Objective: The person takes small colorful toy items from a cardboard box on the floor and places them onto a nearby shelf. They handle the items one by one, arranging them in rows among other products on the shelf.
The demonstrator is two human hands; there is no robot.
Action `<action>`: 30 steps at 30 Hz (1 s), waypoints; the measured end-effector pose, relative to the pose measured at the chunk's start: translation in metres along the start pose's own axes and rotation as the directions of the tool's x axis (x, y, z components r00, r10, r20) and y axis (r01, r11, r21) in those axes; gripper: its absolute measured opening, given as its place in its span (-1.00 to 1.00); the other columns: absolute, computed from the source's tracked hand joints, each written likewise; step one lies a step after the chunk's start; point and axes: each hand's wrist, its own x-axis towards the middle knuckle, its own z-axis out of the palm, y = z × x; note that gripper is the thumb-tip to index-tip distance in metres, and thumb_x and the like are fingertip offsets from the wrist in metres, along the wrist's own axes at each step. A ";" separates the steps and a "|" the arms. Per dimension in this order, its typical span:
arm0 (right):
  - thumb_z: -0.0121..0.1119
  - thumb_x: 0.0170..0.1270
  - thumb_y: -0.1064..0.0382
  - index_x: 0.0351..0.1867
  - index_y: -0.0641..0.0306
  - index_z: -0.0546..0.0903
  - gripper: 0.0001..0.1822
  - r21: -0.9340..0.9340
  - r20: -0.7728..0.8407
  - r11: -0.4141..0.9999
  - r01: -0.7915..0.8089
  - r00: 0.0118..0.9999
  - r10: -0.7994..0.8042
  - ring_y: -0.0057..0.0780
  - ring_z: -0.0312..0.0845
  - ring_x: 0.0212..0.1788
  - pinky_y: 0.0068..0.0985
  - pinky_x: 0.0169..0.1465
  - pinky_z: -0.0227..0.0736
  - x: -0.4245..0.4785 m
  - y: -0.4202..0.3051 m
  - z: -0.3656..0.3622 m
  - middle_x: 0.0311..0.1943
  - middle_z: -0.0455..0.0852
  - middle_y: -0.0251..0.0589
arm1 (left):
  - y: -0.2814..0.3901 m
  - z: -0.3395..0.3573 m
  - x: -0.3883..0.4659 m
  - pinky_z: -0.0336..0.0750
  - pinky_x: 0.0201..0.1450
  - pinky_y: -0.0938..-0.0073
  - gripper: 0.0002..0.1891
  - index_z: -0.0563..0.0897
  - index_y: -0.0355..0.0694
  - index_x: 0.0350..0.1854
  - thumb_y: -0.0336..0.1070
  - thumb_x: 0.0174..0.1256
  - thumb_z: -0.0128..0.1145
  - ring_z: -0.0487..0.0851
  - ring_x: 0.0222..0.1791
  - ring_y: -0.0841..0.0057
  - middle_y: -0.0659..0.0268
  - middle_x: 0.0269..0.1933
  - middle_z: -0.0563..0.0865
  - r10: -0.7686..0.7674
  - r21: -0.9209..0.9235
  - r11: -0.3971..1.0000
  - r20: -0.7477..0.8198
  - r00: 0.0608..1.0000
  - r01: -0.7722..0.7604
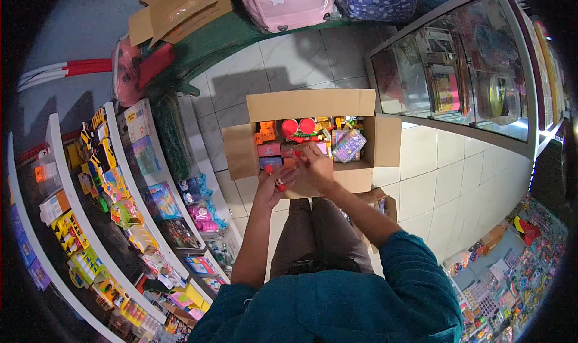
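Observation:
My left hand (272,190) is turned palm up at the near left side of an open cardboard box (311,106), with small red items (281,187) resting in it. My right hand (319,166) reaches over the box's near side, its fingers bent close to the left one. Whether it grips anything is hidden. Inside the box are two round red-topped containers (298,126), small orange boxes (265,132) and a pink box (269,150). On the right lies a purple patterned pack (349,146) in clear wrap.
White shelves (81,198) of packaged goods line the left. A glass display case (451,72) stands at the right, above a table of small goods (501,280). Pink (289,2) and blue bags (377,0) lie at the far side. Another carton (389,210) is by my legs.

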 end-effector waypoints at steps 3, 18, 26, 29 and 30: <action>0.30 0.08 0.28 -0.11 0.15 0.60 -0.70 0.298 -0.052 0.946 -0.127 0.987 0.149 -0.40 0.57 -0.52 -0.48 -0.47 0.44 -0.019 -0.021 0.003 -0.31 0.65 -0.23 | -0.003 0.007 -0.001 0.62 -0.12 0.31 -0.74 0.49 -0.26 0.00 -0.21 0.40 0.03 0.68 -0.11 0.37 0.19 -0.07 0.66 0.105 -0.110 0.989 0.062 0.992 -0.098; -0.02 0.34 0.00 -0.09 0.18 0.60 -0.65 -0.400 0.324 0.915 0.054 0.942 0.086 -0.02 0.39 0.05 -0.14 0.09 0.35 0.026 0.075 0.080 -0.04 0.51 0.04 | 0.008 -0.022 -0.011 0.60 -0.08 0.33 -0.78 0.52 -0.21 -0.03 -0.23 0.39 0.06 0.64 -0.20 0.53 0.35 -0.23 0.63 0.249 -0.254 0.940 0.054 0.967 -0.228; -0.16 0.38 -0.09 0.08 0.21 0.58 -0.50 -0.641 0.510 0.758 -0.121 0.671 0.538 0.00 0.23 0.29 -0.14 0.23 0.28 0.054 0.064 0.101 0.34 0.23 -0.02 | 0.003 -0.033 -0.012 0.60 -0.10 0.31 -0.81 0.51 -0.20 -0.06 -0.26 0.39 0.06 0.63 -0.16 0.48 0.30 -0.16 0.64 0.221 -0.213 0.952 -0.009 0.975 -0.218; -0.02 0.28 0.07 -0.10 0.22 0.65 -0.65 -0.617 0.409 0.787 -0.007 0.851 0.328 0.03 0.32 0.19 -0.20 0.15 0.38 0.033 0.087 0.111 0.15 0.42 0.03 | 0.006 -0.031 -0.011 0.60 -0.10 0.32 -0.83 0.51 -0.20 -0.07 -0.28 0.39 0.06 0.64 -0.10 0.43 0.24 -0.09 0.65 0.198 -0.204 0.957 -0.064 0.978 -0.207; 0.01 0.24 0.12 -0.10 0.22 0.65 -0.67 -0.623 0.421 0.782 0.000 0.843 0.335 0.02 0.35 0.17 -0.21 0.15 0.38 0.032 0.081 0.108 0.14 0.42 0.04 | 0.006 -0.033 -0.010 0.60 -0.10 0.32 -0.83 0.51 -0.20 -0.07 -0.28 0.39 0.06 0.64 -0.09 0.42 0.23 -0.08 0.65 0.207 -0.196 0.956 -0.068 0.976 -0.216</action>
